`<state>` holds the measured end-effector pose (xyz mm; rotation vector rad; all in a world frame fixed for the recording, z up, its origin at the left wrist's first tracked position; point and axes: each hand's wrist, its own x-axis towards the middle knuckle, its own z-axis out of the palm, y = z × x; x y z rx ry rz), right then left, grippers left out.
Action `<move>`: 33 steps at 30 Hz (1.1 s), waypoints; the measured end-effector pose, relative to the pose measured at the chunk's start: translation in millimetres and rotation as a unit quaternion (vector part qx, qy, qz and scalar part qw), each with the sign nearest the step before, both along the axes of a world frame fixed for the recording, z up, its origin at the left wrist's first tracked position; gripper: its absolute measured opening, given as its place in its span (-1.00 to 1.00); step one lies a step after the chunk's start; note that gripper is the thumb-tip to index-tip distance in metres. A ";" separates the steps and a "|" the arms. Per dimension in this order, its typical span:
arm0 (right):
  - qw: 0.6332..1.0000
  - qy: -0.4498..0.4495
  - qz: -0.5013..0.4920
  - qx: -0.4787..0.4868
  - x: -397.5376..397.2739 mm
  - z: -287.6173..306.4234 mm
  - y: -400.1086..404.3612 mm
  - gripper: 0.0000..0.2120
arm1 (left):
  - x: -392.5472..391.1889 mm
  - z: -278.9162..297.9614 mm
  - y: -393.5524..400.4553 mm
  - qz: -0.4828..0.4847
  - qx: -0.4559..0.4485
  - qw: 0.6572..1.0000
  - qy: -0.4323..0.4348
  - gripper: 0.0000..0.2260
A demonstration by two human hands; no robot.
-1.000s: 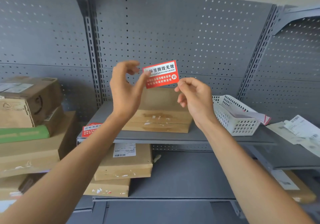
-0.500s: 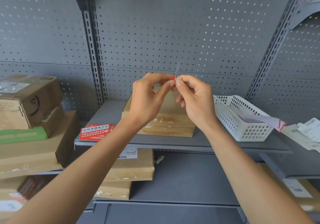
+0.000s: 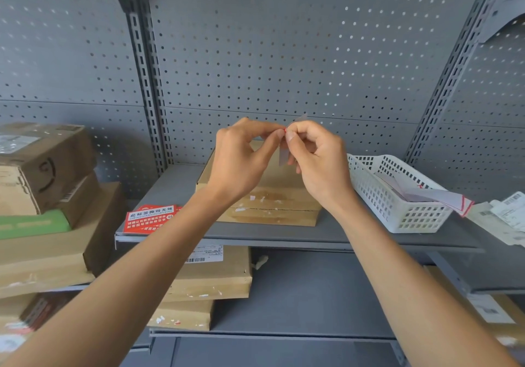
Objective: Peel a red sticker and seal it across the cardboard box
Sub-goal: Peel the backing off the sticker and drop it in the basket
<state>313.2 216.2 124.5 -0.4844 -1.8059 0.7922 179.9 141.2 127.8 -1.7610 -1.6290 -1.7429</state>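
Note:
Both hands meet in front of the shelf, pinching one red sticker [image 3: 284, 150] edge-on, so mostly its pale backing shows with a thin red rim at the top. My left hand [image 3: 241, 159] grips it from the left with thumb and forefinger. My right hand [image 3: 315, 159] pinches it from the right. Behind and below the hands lies a flat cardboard box [image 3: 272, 204] on the middle shelf, partly hidden by my wrists. A stack of red stickers [image 3: 150, 217] rests at the shelf's left front corner.
A white plastic basket [image 3: 397, 210] with peeled backing strips stands right of the box. Loose paper labels [image 3: 505, 218] lie at far right. More cardboard boxes [image 3: 42, 184] are piled at left and on the lower shelf [image 3: 210, 275]. Grey pegboard [image 3: 284, 53] backs the shelves.
The sticker went from facing me flat to edge-on. My left hand closed in and now pinches it together with the right. The view tilted down slightly.

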 end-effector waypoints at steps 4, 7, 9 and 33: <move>1.000 -0.001 -0.008 -0.006 -0.8 2.0 -0.1 -0.88 | -1.7 2.7 2.1 0.008 -0.017 1.000 0.005 -0.87; 1.000 -0.002 -0.022 -0.018 -0.8 1.8 0.4 -0.88 | -5.4 4.1 4.4 0.013 -0.029 0.999 -0.011 -0.88; 0.999 0.001 -0.036 -0.032 -1.0 1.0 1.5 -0.88 | -8.0 5.7 4.9 0.004 -0.044 0.998 -0.048 -0.87; 0.974 0.077 -0.113 -0.179 15.8 -4.3 26.1 -0.83 | -85.1 13.4 -3.7 0.050 -0.005 0.951 -0.306 -0.83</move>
